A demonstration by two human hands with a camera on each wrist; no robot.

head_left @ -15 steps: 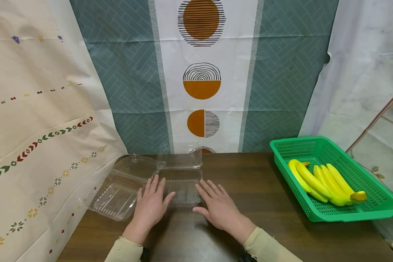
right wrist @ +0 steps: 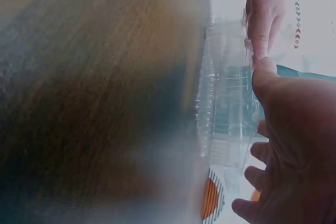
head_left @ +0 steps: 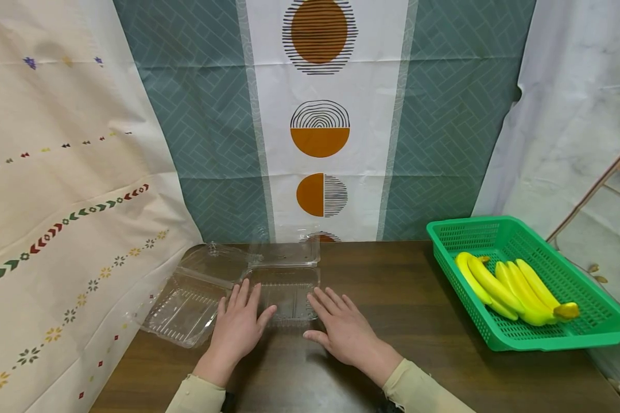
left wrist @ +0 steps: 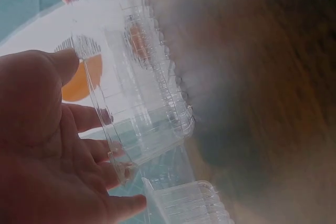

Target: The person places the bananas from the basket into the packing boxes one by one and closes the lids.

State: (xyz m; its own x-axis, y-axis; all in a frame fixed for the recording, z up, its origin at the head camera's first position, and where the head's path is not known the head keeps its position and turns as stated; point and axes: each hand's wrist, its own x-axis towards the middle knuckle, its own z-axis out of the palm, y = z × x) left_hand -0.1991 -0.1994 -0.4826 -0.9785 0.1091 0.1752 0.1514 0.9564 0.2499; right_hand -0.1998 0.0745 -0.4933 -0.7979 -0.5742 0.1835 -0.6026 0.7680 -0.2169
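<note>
Two clear plastic clamshell containers stand with their lids up at the back left of the table. My left hand (head_left: 236, 330) lies with fingers spread over the left rim of the middle container (head_left: 289, 304), close beside the left container (head_left: 178, 312). At the opposite rim is my right hand (head_left: 343, 332), fingers extended and thumb out to the side. In the left wrist view the left hand (left wrist: 58, 150) has its fingers at the rim of the middle container (left wrist: 142, 77). From the right wrist, the right hand (right wrist: 304, 145) shows its fingertips along the container's edge (right wrist: 228, 93).
A green plastic basket (head_left: 594, 321) on the right holds two bunches of yellow bananas (head_left: 496, 289). The brown wooden table (head_left: 377, 269) ends at a patterned cloth (head_left: 201, 115) behind, with a cream cloth (head_left: 82, 229) along the left side.
Both hands have drawn back a very little toward the person. The containers and the basket stand as before.
</note>
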